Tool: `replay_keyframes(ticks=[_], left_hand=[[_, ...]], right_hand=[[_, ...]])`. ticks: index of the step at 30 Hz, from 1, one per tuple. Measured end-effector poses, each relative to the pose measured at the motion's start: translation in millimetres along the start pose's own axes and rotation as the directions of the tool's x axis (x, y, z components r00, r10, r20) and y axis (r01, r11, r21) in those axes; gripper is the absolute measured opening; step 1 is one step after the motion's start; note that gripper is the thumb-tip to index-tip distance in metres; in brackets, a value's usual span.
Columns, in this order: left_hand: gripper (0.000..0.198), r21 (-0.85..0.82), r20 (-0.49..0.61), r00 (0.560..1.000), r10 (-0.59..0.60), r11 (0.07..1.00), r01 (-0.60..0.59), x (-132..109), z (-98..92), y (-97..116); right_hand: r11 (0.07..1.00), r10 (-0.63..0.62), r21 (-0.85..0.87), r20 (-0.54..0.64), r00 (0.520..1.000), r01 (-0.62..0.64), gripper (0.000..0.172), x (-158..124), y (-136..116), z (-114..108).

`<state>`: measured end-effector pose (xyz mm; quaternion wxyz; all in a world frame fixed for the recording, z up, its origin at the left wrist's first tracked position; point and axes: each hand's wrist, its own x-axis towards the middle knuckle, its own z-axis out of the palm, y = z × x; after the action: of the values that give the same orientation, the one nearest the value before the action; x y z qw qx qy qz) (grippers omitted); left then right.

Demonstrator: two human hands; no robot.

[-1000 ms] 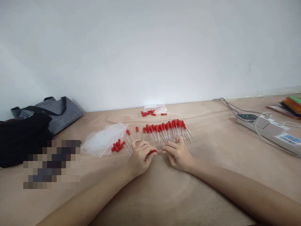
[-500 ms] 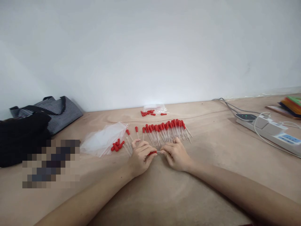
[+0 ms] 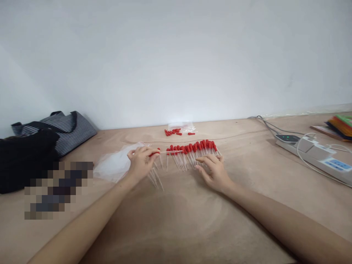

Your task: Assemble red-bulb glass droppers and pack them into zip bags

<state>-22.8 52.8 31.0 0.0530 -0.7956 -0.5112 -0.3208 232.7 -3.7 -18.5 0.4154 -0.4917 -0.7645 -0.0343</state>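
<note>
My left hand (image 3: pixel 140 161) is closed on a dropper (image 3: pixel 165 151) by its red rubber bulb; the clear tube points right, just above the table. A row of several finished droppers with red bulbs (image 3: pixel 194 149) lies side by side in the middle of the wooden table (image 3: pixel 192 220). My right hand (image 3: pixel 214 169) rests open, fingers spread flat over the tips of that row. Several bare clear tubes (image 3: pixel 155 178) lie below my left hand. An empty clear plastic bag (image 3: pixel 114 165) lies just left of it.
A small pile of loose red bulbs beside another clear bag (image 3: pixel 180 129) lies near the wall. A striped bag (image 3: pixel 62 128) and a black bag (image 3: pixel 26 157) sit at the left. A power strip with cables (image 3: pixel 313 150) and coloured folders (image 3: pixel 339 124) are at the right.
Both hands were joined on one dropper near the table's front. Now the left hand has carried it up and left, and the right hand has let go and moved onto the row.
</note>
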Motion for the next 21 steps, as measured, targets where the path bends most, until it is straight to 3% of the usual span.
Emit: replay_keyframes(ticks=[1,3,5,8,10,16,19,21], left_hand=[[0.019,0.001,0.060,0.998,-0.014,1.000,0.014,7.8,-3.0,-11.5],[0.021,-0.081,0.241,0.968,0.070,0.995,-0.052,23.6,-7.5,-34.0],[0.024,-0.227,0.407,0.888,0.214,0.965,-0.129,38.5,-8.9,-52.2],[0.025,-0.250,0.582,0.752,0.311,0.948,-0.199,56.5,-4.5,-66.1],[0.024,-0.230,0.621,0.715,0.320,0.947,-0.224,65.0,1.8,-66.9],[0.015,-0.198,0.635,0.698,0.331,0.943,-0.268,74.6,24.1,-53.6],[0.015,-0.172,0.593,0.737,0.325,0.945,-0.278,73.4,30.7,-48.5],[0.019,-0.143,0.532,0.790,0.306,0.951,-0.273,70.4,30.2,-47.9]], right_hand=[[1.000,0.012,-0.005,-0.019,1.000,-0.013,0.019,-0.2,4.1,0.4],[1.000,0.023,-0.005,-0.035,0.999,-0.023,0.018,-0.5,9.7,1.8],[1.000,0.018,0.000,-0.029,0.999,-0.018,0.017,-0.9,11.5,3.9],[1.000,0.006,0.007,-0.012,1.000,-0.005,0.017,-1.7,9.7,6.7],[1.000,-0.001,0.013,-0.002,1.000,0.001,0.017,-2.0,7.9,7.7],[1.000,0.002,0.027,0.009,1.000,-0.003,0.017,-1.0,6.8,7.4],[0.999,0.004,0.034,0.020,1.000,-0.005,0.017,-0.7,6.3,7.1],[0.999,0.003,0.041,0.030,1.000,-0.004,0.017,-0.9,5.7,7.1]])
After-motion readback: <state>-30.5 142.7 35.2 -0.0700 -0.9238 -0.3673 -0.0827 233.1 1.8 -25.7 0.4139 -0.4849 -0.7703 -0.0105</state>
